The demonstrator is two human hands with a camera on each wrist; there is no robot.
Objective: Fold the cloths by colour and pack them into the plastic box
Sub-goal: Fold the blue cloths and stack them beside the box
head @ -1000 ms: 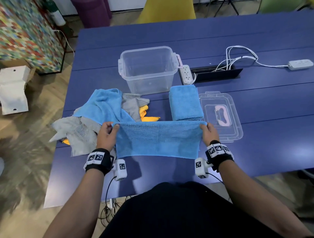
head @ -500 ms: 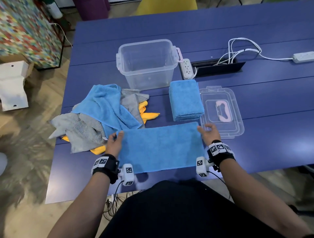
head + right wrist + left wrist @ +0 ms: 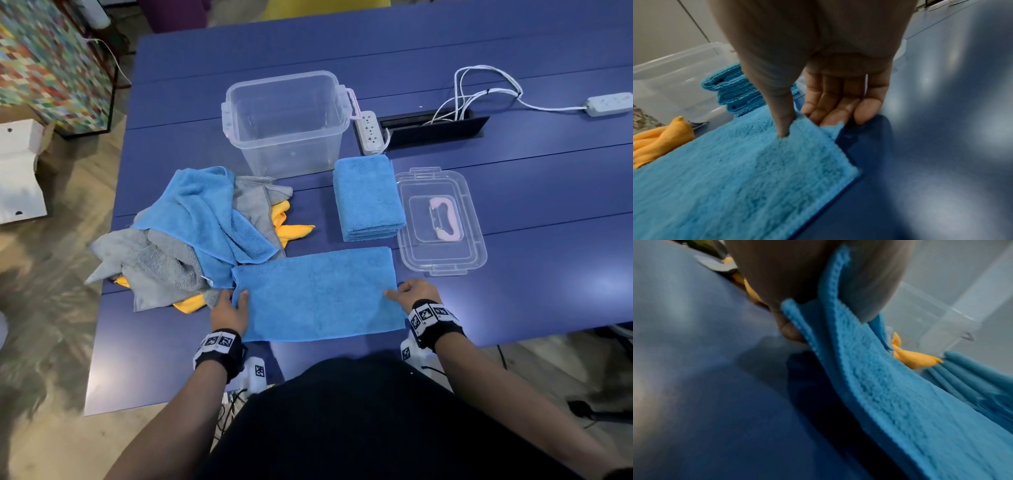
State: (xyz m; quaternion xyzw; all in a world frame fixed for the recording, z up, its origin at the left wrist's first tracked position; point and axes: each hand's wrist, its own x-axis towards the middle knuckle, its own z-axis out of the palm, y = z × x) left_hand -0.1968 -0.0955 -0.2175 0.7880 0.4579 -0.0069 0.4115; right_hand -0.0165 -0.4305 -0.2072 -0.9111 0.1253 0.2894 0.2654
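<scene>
A blue cloth (image 3: 318, 294) (image 3: 735, 170), folded in half, lies flat on the blue table near its front edge. My left hand (image 3: 236, 301) pinches its left edge (image 3: 879, 394), thumb on top and fingers beneath. My right hand (image 3: 399, 291) (image 3: 807, 121) pinches the right edge, thumb pressed into the pile and straight fingers under the slightly lifted corner. A stack of folded blue cloths (image 3: 368, 198) sits just behind. The clear plastic box (image 3: 291, 150) stands open, nothing inside. To the left is a loose heap: a blue cloth (image 3: 205, 212), grey cloths (image 3: 150, 263), yellow cloths (image 3: 291, 229).
The box's clear lid (image 3: 472, 246) with a pink handle lies right of the folded stack. A power strip (image 3: 368, 132), a cable slot (image 3: 435, 128) with white cables and a second strip (image 3: 609, 104) sit further back. The table's front edge is close to my body.
The blue cloth, held up by its top corners a second ago, now lies flat on the table. Both hands slid from its far corners towards me along the side edges.
</scene>
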